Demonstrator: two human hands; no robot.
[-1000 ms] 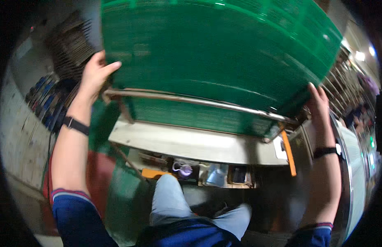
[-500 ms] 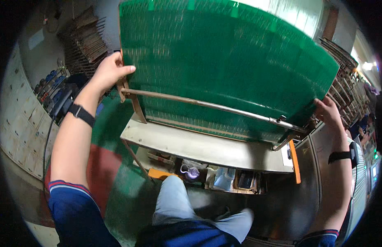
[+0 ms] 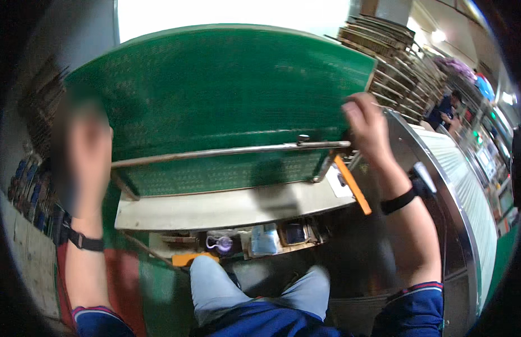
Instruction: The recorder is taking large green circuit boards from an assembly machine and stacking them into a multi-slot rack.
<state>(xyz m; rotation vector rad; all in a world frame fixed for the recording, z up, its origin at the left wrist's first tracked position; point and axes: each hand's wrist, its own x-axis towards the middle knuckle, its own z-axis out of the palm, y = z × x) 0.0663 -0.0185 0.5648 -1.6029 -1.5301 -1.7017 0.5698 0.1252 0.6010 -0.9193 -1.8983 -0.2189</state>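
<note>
Nearest the camera: knees in light trousers (image 3: 215,286) and dark blue sleeves with a striped cuff. Each wrist carries a black band.

Under the worktop (image 3: 226,208), on a lower shelf (image 3: 255,247): an orange flat piece (image 3: 187,259) at the left end, a small clear purple-tinted item (image 3: 220,244), a pale blue packet (image 3: 265,240), and a dark box (image 3: 294,233) toward the right. Any labels there are too small to make out.

The worktop is a pale, matt slab, scuffed. An orange bar (image 3: 353,185) slants along its right edge, with a white label (image 3: 338,182) just beside it.

The green panels (image 3: 226,106) are a stack of large thin sheets, glossy, finely dotted and lined. They stand tilted on edge along the worktop's far side, behind a metal rail (image 3: 226,150) that crosses their lower part.

Left hand (image 3: 83,160): blurred, raised at the stack's left edge; whether it is grasping cannot be told. Right hand (image 3: 366,126): fingers curled around the stack's right edge, at the rail's end, gripping it.

Right of the worktop, a long steel machine (image 3: 462,191) with a ribbed green-white top runs away. Behind the stack's right corner, a rack (image 3: 395,62) holds brown boards in slanted rows. Far right, another person (image 3: 448,109) in dark blue stands at the machine.
</note>
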